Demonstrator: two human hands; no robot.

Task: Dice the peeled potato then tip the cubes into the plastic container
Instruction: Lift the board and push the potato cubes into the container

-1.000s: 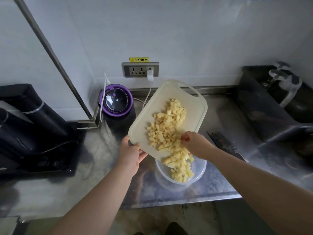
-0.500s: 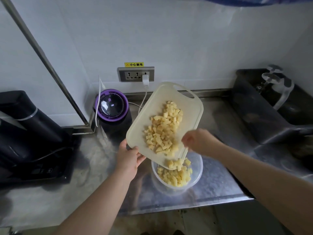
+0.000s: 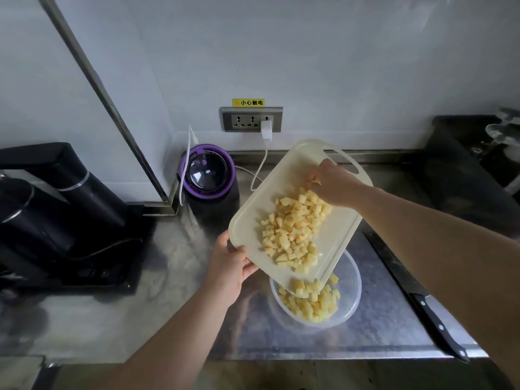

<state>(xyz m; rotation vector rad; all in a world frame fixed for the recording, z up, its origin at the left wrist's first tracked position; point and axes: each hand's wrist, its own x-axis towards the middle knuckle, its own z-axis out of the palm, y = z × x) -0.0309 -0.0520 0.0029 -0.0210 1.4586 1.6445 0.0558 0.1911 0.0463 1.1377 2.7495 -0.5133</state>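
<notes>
White wall (image 3: 309, 52), upper frame; grey triple socket (image 3: 251, 119), centre; diagonal metal rail (image 3: 107, 102), upper left; steel counter (image 3: 112, 319), lower frame; dim light.

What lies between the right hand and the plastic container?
In the head view, loose potato cubes on the tilted cutting board lie between the right hand and the plastic container below.

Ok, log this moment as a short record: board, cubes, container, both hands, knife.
board: cutting board tilted, low edge over the container
cubes: potato cubes mostly on the board, some in the container
container: plastic container on the steel counter
left: left hand grips the board's lower corner
right: right hand on the cubes near the board's handle slot
knife: knife flat on the counter, right of container
</notes>
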